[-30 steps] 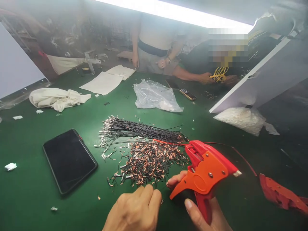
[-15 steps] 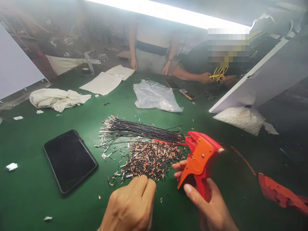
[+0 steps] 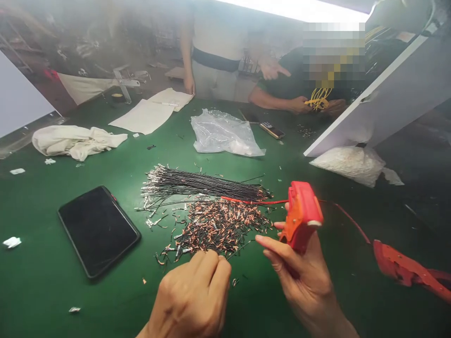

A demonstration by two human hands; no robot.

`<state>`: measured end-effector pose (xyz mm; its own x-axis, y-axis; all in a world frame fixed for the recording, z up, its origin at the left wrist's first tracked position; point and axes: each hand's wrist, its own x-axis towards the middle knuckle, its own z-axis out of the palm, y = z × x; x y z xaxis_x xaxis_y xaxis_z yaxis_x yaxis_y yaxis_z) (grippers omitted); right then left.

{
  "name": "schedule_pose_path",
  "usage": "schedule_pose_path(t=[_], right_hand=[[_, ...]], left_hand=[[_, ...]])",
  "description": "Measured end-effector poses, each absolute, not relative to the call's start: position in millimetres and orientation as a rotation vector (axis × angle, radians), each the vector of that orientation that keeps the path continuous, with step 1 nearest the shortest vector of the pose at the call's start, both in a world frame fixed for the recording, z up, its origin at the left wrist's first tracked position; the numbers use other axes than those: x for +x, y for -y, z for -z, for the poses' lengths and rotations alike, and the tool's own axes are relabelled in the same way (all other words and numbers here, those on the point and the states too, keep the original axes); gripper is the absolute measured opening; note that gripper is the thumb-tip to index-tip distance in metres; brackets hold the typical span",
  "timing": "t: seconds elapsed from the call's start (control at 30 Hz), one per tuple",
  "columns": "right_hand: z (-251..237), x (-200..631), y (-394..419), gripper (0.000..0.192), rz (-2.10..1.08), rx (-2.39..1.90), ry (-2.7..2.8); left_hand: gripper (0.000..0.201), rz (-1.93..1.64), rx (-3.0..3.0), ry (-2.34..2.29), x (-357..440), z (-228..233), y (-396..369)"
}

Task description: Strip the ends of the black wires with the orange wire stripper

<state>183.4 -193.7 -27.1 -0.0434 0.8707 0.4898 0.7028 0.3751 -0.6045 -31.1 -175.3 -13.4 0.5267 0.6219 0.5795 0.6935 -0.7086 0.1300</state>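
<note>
— Where do we stand with the wires?

— We have a heap of cut, copper-tipped offcuts [image 3: 218,227] in front of us, so plenty looks done already. The bundle of long black wires [image 3: 204,184] lies just behind it on the green table [image 3: 45,281], and we judge that part still waits.

— And our hands?

— Our right hand [image 3: 303,277] is clamped on the red wire stripper [image 3: 301,216], held upright just right of the heap. Our left hand [image 3: 193,298] is curled, fingertips pinched together at the heap's near edge, apparently on a thin black wire. A dark tablet [image 3: 98,230] lies well to the left.
</note>
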Motion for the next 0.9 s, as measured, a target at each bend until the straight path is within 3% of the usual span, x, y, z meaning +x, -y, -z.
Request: schedule_pose_path(t=[0.17,0.43,0.9], right_hand=[[29.3,176.0,190.7,0.039,-0.108,-1.335,1.857],[32.7,177.9,190.0,0.031,-0.101,-1.268,1.96],[41.4,163.1,181.2,0.014,0.189,-1.355,2.063]], left_hand=[[0.021,0.929,-2.643,1.103,-28.2,14.4,178.9],[0.022,0.847,-2.666,1.079,-27.1,15.4,179.9],[0.022,0.637,-2.75,1.05,-26.5,32.6,191.4]])
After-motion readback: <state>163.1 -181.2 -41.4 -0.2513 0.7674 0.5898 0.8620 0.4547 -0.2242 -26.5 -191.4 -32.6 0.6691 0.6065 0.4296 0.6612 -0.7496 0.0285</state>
